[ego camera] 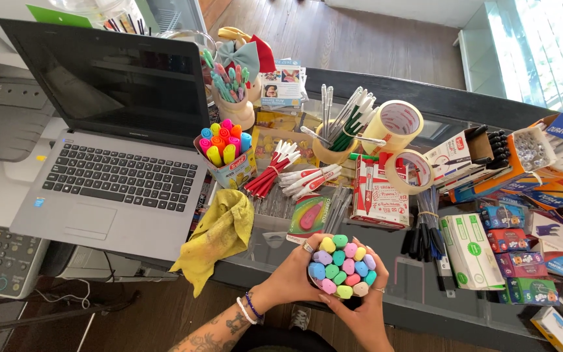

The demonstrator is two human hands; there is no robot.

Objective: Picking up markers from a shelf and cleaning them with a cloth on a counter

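Head view: both hands cup a round container packed with upright pastel-capped highlighters (pixel 343 266), caps facing the camera, long axes vertical. The left hand (pixel 292 277) wraps its left side, fingers curled snugly against the wall; the right hand (pixel 364 306) closes around the lower right, thumb at the rim. Neither is nearer: the bundle sits between both palms. It is held just right of the crumpled yellow cloth (pixel 219 236), over the near edge of the glass counter (pixel 418 306).

I see one laptop (pixel 115 140), two tape rolls (pixel 395 125), one yellow rag (pixel 219 234), and my two hands (pixel 294 277) around one cup (pixel 343 267).
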